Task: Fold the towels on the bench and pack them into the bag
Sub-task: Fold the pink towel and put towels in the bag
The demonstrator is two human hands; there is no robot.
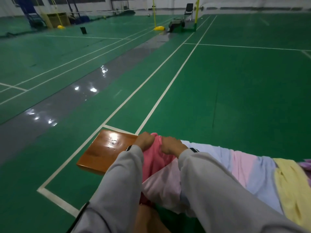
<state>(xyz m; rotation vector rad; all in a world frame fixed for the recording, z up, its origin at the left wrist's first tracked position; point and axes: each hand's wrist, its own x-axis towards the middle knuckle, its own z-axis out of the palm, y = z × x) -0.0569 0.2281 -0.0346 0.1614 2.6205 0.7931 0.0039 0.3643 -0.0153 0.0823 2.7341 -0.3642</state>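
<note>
The left hand [145, 141] and right hand [170, 146] sit side by side, fingers curled tight into the far edge of the pink towel [155, 161]. It lies on the wooden bench [104, 150]. A pale pink-and-lilac towel [249, 172] is just to its right, and a yellow towel [291, 185] lies farther right.

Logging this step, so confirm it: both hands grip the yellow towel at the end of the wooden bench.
Wrong colour. The head view shows the left hand and right hand gripping the pink towel at the end of the wooden bench; the yellow towel lies untouched off to the right.
</note>
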